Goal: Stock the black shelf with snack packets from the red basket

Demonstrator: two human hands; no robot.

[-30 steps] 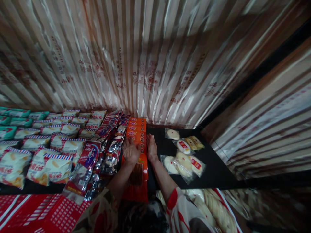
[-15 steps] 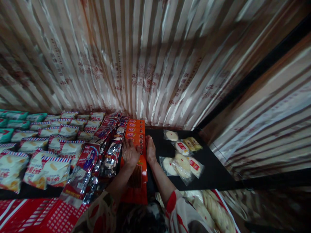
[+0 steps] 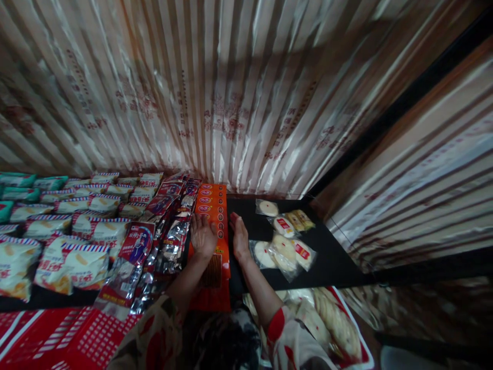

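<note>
A long orange snack packet (image 3: 220,257) with a column of round logos lies flat on the black table. On its left part rests my left hand (image 3: 203,237), palm down with the fingers stretched forward. My right hand (image 3: 240,239) stands on edge beside the packet's right side, fingers straight and nothing held. Whether it touches the packet edge, I cannot tell. Left of the orange packet lie shiny dark red and silver packets (image 3: 175,241), overlapping in rows. To the right of my right hand are flat round pale cakes (image 3: 283,252) in clear wrappers.
Rows of white snack bags (image 3: 88,264) fill the left side, with green bags (image 3: 19,194) farther left. A red basket (image 3: 103,329) sits below the table's front edge. At the lower right is a tray (image 3: 360,336) of wrapped round cakes. Striped sheeting (image 3: 231,77) hangs behind.
The view has shifted a little, so the table's contents sit slightly higher and farther left. My left hand stays on the orange packet; my right hand stays beside its right edge.
</note>
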